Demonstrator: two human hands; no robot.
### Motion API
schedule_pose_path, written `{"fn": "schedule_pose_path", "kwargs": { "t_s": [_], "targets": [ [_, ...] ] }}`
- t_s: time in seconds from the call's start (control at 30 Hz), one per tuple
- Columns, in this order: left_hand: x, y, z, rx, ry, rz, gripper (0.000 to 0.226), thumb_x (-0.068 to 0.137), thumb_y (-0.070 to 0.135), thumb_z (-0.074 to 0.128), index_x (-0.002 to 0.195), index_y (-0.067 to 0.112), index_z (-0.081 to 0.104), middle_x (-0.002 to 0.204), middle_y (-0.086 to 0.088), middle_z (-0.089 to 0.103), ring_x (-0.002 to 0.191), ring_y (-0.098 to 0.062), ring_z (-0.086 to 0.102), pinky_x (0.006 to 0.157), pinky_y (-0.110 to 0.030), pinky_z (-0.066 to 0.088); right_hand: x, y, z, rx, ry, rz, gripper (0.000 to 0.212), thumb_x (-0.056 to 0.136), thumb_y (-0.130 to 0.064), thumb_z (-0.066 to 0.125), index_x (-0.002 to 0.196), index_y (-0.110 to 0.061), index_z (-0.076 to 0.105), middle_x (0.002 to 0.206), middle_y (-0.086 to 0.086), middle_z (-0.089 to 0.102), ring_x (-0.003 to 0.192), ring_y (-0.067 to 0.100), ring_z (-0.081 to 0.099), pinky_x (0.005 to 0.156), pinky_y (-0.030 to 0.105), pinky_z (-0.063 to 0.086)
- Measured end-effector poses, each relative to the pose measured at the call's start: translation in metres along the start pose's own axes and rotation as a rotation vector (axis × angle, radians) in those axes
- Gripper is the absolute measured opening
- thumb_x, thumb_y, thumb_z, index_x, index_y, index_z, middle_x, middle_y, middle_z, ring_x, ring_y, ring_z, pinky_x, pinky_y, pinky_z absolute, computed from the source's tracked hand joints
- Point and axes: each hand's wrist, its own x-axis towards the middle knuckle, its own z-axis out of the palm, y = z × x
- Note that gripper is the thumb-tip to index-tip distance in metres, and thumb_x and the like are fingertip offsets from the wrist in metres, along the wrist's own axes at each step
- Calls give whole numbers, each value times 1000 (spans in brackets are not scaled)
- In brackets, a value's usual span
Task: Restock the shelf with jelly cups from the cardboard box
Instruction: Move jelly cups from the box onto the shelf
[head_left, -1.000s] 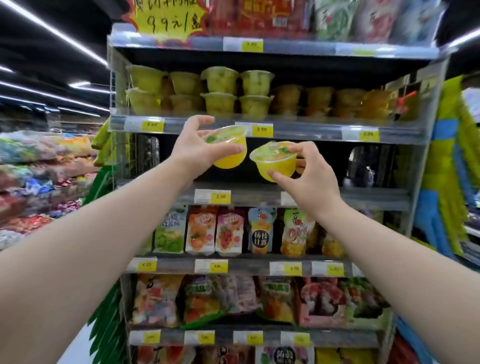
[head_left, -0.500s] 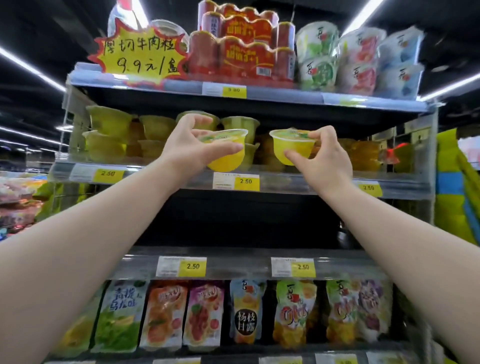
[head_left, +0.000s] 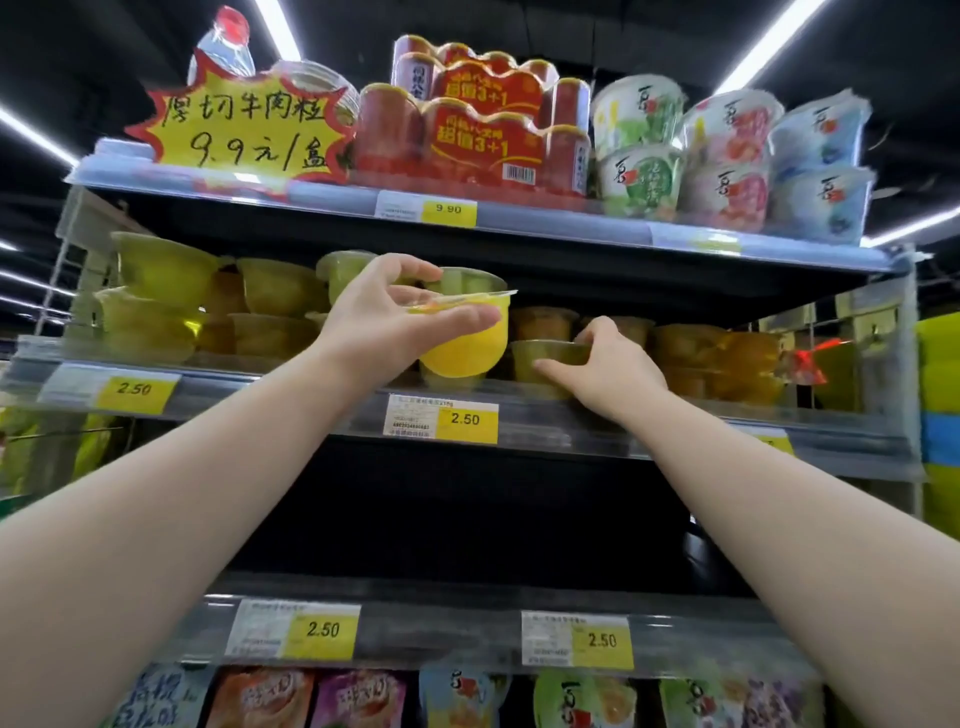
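My left hand (head_left: 387, 317) grips a yellow jelly cup (head_left: 467, 345) by its rim and side, just in front of the jelly shelf (head_left: 545, 415) above its 2.50 tag. My right hand (head_left: 610, 366) holds a second, greenish-yellow jelly cup (head_left: 548, 358) that stands on the shelf board to the right of the first. Stacked green and yellow jelly cups (head_left: 161, 296) fill the shelf's left part, and orange jelly cups (head_left: 717, 358) sit at its right. The cardboard box is out of view.
The top shelf (head_left: 519, 215) carries red multipacks, printed tubs and a yellow price sign (head_left: 244, 135). Below the jelly shelf is a dark shelf bay (head_left: 467, 514), then a row of snack pouches (head_left: 363, 699). Another aisle shelf shows at far left.
Both hands rose and moved forward to the jelly shelf. The right hand's cup went from mid-air down onto the shelf board; the left hand's cup came close to the shelf front.
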Motion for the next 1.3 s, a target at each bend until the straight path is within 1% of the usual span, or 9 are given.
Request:
{"fn": "schedule_pose_path", "kwargs": {
  "t_s": [0.23,0.33,0.53,0.7,0.87,0.97,1.03,1.13,1.3],
  "targets": [
    [-4,-2,6,40,-13,-23,83,41,67,74,114,33,56,109,8,61,99,-3,57,76,-22,45,10,0,4,-5,-22,-6,78,79,-66,61,138,-20,37,124,3,57,99,22,56,71,32,46],
    [-6,1,11,53,-40,-28,83,41,67,74,115,32,55,110,8,60,100,-2,55,74,-22,45,5,3,1,-28,-19,-11,82,79,-71,55,140,-20,34,115,2,57,93,21,56,65,31,45],
    [-4,21,39,35,-70,-32,68,58,58,79,116,31,55,99,16,56,93,4,53,75,-20,44,-15,22,-12,646,115,-241,22,91,-42,58,97,-21,66,94,-7,67,91,9,61,76,24,47],
    [7,35,64,11,-18,-59,71,58,61,80,115,29,53,101,13,56,102,-9,57,92,-32,49,-26,27,-27,729,-125,-312,42,80,-47,70,116,-24,66,104,-12,71,98,-2,64,82,17,51],
    [14,42,75,-5,-93,-82,99,43,68,81,127,27,45,117,3,60,110,-17,58,99,-41,48,-22,30,-29,768,-95,-212,44,75,-44,76,113,-23,67,101,-12,72,94,-1,66,82,22,54],
    [15,38,72,-218,-149,-114,120,42,63,87,141,22,33,134,-6,53,118,-20,56,101,-41,47,-17,32,-26,786,14,-170,44,73,-44,78,110,-22,68,98,-11,72,91,0,66,81,20,54],
    [13,32,71,-265,-128,-100,97,65,48,83,143,18,33,141,-7,46,123,-18,52,102,-39,47,-10,32,-22,812,103,-108,47,72,-47,78,110,-20,67,97,-12,69,91,2,64,78,20,53],
    [8,15,73,-51,-72,-39,58,86,27,69,138,20,44,138,0,51,122,-13,51,104,-38,45,3,26,-16,810,205,-32,52,72,-50,78,112,-19,66,93,-14,64,89,3,61,72,17,47],
    [6,4,84,89,-137,34,54,95,2,47,146,14,36,146,-6,45,130,-17,47,109,-35,39,27,12,3,756,265,28,60,73,-53,76,118,-16,63,105,-4,66,98,14,61,85,32,53]
  ]
}}
